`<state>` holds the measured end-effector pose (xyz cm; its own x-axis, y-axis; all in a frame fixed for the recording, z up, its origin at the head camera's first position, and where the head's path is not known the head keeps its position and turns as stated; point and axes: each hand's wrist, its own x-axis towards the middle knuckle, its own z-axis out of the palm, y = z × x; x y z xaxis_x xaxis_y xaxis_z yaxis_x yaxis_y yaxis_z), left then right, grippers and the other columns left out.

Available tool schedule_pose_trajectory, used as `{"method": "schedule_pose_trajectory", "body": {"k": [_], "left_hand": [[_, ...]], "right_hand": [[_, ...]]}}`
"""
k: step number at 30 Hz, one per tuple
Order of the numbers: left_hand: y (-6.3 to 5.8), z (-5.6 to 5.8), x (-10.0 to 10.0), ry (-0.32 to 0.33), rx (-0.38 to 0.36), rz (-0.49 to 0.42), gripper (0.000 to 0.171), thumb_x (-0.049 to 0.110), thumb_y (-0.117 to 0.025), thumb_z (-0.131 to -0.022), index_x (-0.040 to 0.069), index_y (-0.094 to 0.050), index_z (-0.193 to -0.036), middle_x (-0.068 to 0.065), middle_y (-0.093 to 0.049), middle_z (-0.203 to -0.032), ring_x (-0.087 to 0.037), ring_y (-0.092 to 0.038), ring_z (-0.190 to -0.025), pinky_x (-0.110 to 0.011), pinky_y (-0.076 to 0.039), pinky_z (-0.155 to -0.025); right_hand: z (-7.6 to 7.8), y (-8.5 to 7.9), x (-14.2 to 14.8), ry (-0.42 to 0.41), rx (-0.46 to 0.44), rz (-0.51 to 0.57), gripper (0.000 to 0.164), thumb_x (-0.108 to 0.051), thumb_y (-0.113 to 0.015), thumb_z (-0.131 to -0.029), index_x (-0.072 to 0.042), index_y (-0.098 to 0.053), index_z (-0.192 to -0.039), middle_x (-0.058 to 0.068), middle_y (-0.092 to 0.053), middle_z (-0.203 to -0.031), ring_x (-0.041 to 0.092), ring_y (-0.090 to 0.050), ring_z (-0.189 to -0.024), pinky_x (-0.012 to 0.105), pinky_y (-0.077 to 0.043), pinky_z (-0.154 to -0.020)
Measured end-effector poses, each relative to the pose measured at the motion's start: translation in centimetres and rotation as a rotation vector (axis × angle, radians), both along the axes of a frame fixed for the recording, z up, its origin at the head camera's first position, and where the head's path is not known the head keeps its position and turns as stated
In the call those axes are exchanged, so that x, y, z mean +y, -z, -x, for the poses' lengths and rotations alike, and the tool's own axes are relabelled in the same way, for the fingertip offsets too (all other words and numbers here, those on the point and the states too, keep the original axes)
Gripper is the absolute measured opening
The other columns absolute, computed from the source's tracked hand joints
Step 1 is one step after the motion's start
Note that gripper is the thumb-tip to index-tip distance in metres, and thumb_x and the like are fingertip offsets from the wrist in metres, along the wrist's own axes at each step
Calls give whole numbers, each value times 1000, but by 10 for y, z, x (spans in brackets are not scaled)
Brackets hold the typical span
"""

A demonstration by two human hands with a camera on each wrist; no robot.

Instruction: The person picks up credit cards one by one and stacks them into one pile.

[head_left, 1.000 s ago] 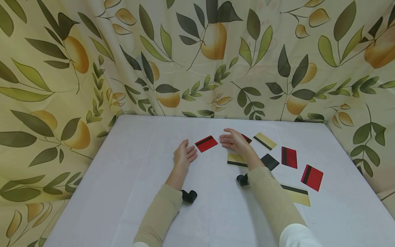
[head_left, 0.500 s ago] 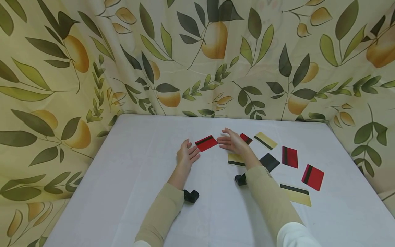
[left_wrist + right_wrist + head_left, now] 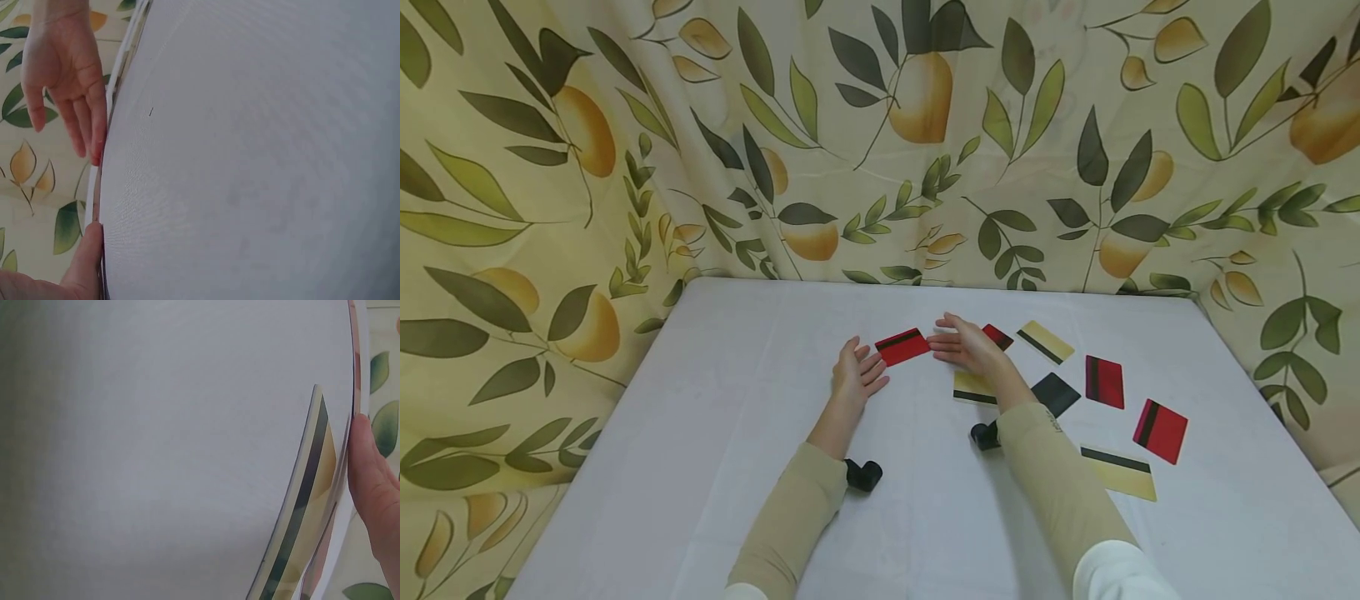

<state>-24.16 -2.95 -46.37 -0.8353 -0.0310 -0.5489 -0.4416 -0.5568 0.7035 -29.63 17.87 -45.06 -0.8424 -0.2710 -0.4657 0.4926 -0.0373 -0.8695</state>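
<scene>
A red card [image 3: 904, 347] with a dark stripe lies near the back of the table, between my two hands. My left hand [image 3: 853, 377] is at its left end, fingers relaxed and fingertips right at the card's edge. From the other side, the right hand [image 3: 967, 346] points its loosely straight fingers at the card's right corner. The left wrist view shows both hands low along the table surface, facing each other. Neither hand grips anything. Partly covered by the right hand and wrist are another red card [image 3: 997, 337] and a gold card [image 3: 973, 387].
To the right lie a black card [image 3: 1056, 394], a gold card [image 3: 1045, 342], two red cards, one [image 3: 1104, 382] nearer the back, and another gold card [image 3: 1122, 475] beside the right sleeve. White cloth covers the table [image 3: 700, 467]; a patterned curtain [image 3: 880, 200] hangs behind.
Both hands have drawn slightly closer to the red card between them, the left moving right and the right moving left. The card has barely shifted.
</scene>
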Motion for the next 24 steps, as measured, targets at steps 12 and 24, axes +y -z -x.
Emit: {"method": "schedule_pose_trajectory", "body": {"k": [12, 24], "left_hand": [[7, 4, -5, -7, -55, -193, 54, 34, -41, -93, -2, -36, -133, -16, -48, -131, -28, -48, -118, -46, -41, -98], [-4, 4, -4, 9, -59, -135, 51, 31, -42, -92, -1, -40, -132, -17, -51, -129, -29, -48, -119, -43, -37, -102]], "right_hand": [[-1, -1, 0, -8, -2, -17, 56, -36, -28, -100, 0, -25, -142, 25, -37, -138, 28, -48, -117, 36, -40, -100], [-2, -1, -1, 15, -21, -17, 54, -35, -29, -100, 0, -27, -141, 24, -38, -138, 27, -50, -115, 37, -42, -98]]}}
